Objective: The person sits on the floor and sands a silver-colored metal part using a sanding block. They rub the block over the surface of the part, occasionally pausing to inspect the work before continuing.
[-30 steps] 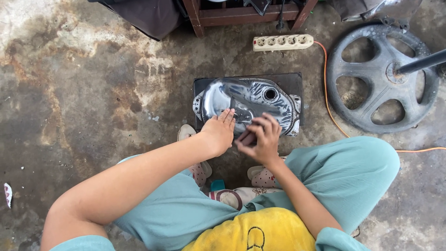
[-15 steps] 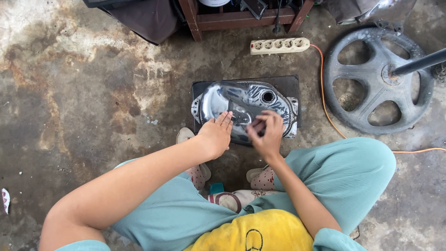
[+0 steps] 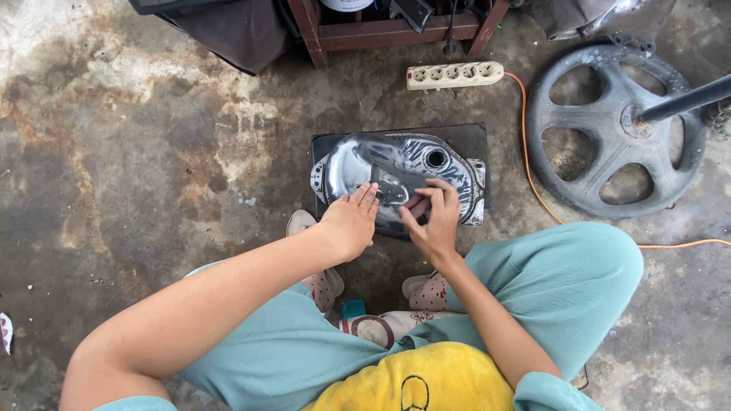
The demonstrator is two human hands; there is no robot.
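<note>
A shiny metal engine cover (image 3: 381, 164) lies on a dark square mat (image 3: 472, 141) on the concrete floor in front of my knees. My left hand (image 3: 350, 222) rests flat on the cover's near edge with its fingers together. Just right of it, my right hand (image 3: 434, 221) pinches a small dark piece of abrasive paper (image 3: 415, 207) and presses it onto the cover's surface. A round hole (image 3: 436, 158) shows in the cover's far right part.
A white power strip (image 3: 454, 74) with an orange cable (image 3: 533, 183) lies behind the mat. A grey spoked wheel (image 3: 617, 129) with a black bar lies at the right. A wooden frame (image 3: 388, 30) and dark cloth stand at the back. My sandalled feet sit below the mat.
Both hands stay on the cover; the right hand has shifted slightly over the surface with the small piece under its fingers. The view has tilted a little.
</note>
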